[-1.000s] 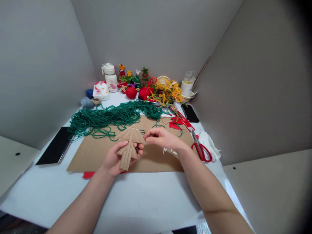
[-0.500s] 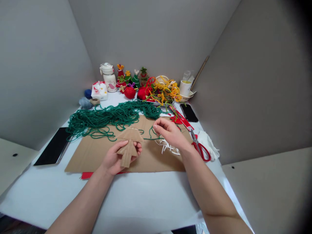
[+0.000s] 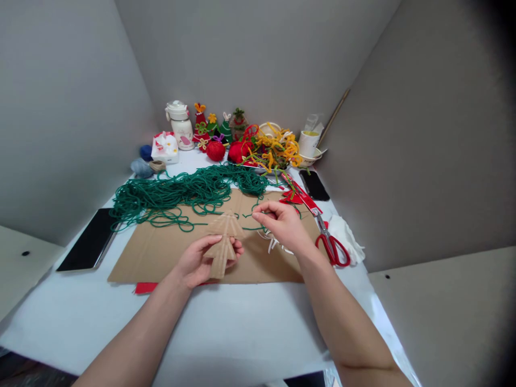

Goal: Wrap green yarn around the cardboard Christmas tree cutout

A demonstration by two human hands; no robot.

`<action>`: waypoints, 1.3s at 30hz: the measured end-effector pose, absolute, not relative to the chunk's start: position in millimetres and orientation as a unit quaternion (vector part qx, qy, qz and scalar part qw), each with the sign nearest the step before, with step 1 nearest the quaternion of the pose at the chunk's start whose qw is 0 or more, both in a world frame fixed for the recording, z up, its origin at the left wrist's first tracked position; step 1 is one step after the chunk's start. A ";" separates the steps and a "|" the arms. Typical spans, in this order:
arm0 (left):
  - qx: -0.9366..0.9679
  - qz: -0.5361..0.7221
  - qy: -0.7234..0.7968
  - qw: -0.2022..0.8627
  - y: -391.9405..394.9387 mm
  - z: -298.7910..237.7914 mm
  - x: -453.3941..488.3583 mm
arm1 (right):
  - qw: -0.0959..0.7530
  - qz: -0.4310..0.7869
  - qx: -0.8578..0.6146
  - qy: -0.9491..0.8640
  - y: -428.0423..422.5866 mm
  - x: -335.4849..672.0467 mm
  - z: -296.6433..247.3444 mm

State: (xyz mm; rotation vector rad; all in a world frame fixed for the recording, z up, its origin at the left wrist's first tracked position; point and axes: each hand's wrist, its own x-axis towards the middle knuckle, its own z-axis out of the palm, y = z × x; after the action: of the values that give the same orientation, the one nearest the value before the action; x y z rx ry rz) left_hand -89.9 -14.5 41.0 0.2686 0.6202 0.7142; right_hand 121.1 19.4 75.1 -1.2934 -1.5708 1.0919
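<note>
My left hand (image 3: 203, 260) is closed round the lower part of a tree-shaped cardboard cutout (image 3: 226, 231), thumb in front and fingers behind. To its right, my right hand (image 3: 280, 223) pinches a strand of green yarn (image 3: 246, 216) between thumb and fingertips; a short end sticks out toward the cutout. Both hands are over a large flat cardboard sheet (image 3: 145, 252). Behind them lies a loose heap of green yarn (image 3: 173, 193), with strands trailing across the sheet. White strips (image 3: 274, 244) lie partly hidden under my right hand.
Red-handled scissors (image 3: 334, 250) and a crumpled white tissue (image 3: 345, 239) lie at the right. A black tablet (image 3: 86, 242) is at the left, a phone (image 3: 314, 185) at the back right. Behind stand a white bottle (image 3: 181, 126), red yarn balls (image 3: 215, 151) and yellow yarn (image 3: 282, 148).
My left hand has moved slightly right with the cardboard cutout, which now stands more upright. My right hand has dipped a little and keeps its pinch.
</note>
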 end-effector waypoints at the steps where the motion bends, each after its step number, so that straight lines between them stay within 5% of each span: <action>1: 0.127 0.343 0.299 0.881 -14.6 41.2 -89.7 | 0.408 0.434 -0.517 -0.615 19.1 120.6 74.4; 18: 0.069 0.505 0.216 0.833 -7.3 37.6 -87.1 | 0.479 0.406 -0.531 -0.569 10.5 110.0 68.6; 25: 0.084 0.496 0.204 0.840 -7.1 34.9 -86.5 | 0.484 0.456 -0.430 -0.611 6.9 96.9 66.6; 39: 0.192 0.336 0.287 0.876 -17.1 23.2 -85.7 | 0.471 0.425 -0.504 -0.586 2.3 106.3 76.5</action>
State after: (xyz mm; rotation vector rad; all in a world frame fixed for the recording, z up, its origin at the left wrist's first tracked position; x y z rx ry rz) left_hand -85.7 -17.1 23.2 0.4016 0.5993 0.7021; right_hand 106.3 2.3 76.5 -1.2347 -1.4365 1.0405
